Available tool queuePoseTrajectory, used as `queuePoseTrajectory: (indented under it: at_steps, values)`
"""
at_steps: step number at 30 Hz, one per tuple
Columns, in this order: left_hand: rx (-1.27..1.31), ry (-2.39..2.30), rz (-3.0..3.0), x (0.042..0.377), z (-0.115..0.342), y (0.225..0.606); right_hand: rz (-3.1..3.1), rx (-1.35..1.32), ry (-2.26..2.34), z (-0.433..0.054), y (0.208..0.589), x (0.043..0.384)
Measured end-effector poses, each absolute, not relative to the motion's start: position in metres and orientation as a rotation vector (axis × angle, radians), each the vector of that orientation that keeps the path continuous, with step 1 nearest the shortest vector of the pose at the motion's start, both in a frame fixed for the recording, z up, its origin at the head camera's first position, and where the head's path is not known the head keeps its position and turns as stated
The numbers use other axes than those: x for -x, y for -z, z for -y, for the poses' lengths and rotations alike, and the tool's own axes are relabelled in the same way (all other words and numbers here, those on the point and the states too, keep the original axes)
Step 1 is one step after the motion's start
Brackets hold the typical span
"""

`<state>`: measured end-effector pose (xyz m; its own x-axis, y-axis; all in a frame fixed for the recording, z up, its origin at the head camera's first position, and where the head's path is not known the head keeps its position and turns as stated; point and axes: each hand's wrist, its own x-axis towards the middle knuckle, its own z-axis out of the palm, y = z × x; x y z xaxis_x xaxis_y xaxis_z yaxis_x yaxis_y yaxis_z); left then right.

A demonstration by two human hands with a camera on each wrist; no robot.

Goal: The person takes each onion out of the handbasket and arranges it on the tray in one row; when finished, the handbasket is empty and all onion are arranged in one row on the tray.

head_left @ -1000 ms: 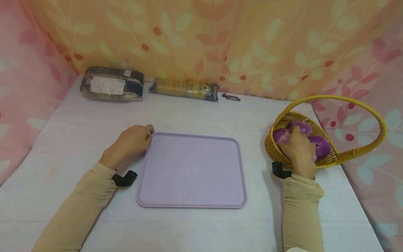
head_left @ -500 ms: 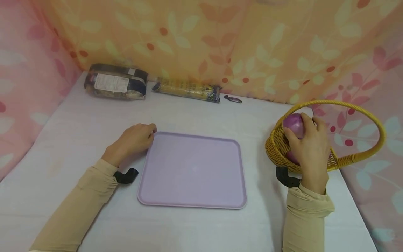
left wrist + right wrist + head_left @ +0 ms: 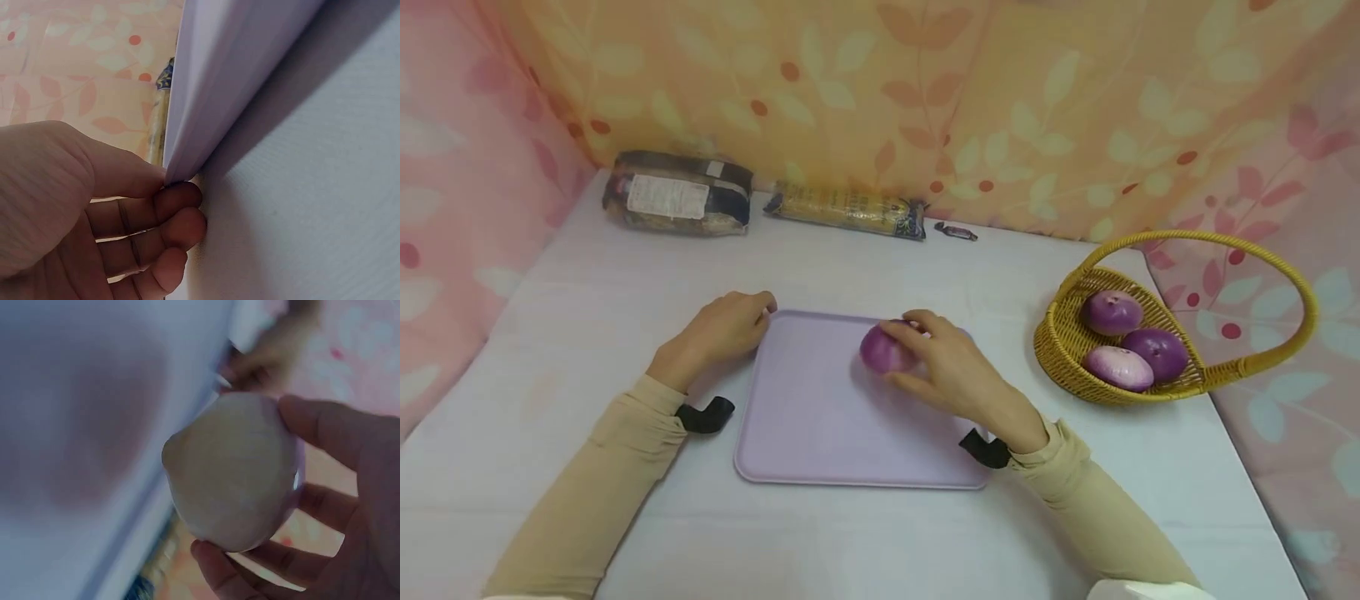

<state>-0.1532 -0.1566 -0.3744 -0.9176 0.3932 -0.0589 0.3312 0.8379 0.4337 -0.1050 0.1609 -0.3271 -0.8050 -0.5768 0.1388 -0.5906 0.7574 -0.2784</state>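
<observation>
My right hand (image 3: 958, 375) grips a purple onion (image 3: 883, 350) over the upper right part of the lilac tray (image 3: 820, 433). In the right wrist view the onion (image 3: 231, 469) shows its pale side, with thumb and fingers curled round it. At the tray's far left corner is my left hand (image 3: 718, 333). Up close, the left wrist view has this hand (image 3: 125, 194) pinching the tray's rim (image 3: 194, 144) between thumb and forefinger, the other fingers curled below. Beyond the tray's right side, a yellow wicker basket (image 3: 1067, 367) holds an upper onion (image 3: 1112, 312) and two more.
The basket's tall handle (image 3: 1292, 275) leans out to the right. Along the back of the white-covered table (image 3: 850, 542) lie a dark packaged bag (image 3: 677, 196), a long yellow packet (image 3: 846, 208) and a small wrapped candy (image 3: 957, 232). Floral curtains (image 3: 1000, 100) border the table.
My right hand has lifted an onion out of the basket and carried it left over the tray. My left hand has stayed at the tray's corner.
</observation>
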Motion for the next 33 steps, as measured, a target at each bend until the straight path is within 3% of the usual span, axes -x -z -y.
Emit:
queuePoseTrajectory:
  at_steps: [5, 13, 33]
  values:
    - [-0.609, -0.656, -2.879, 0.153, 0.157, 0.377, 2.834, -1.171, -0.396, -0.134, 0.348, 0.107]
    - [-0.641, -0.723, -2.883, 0.154, 0.161, 0.377, 2.817, -1.318, -0.402, -0.093, 0.348, 0.116]
    - [-0.644, -0.737, -2.868, 0.155, 0.163, 0.378, 2.815, -1.408, -0.371, -0.044, 0.352, 0.118]
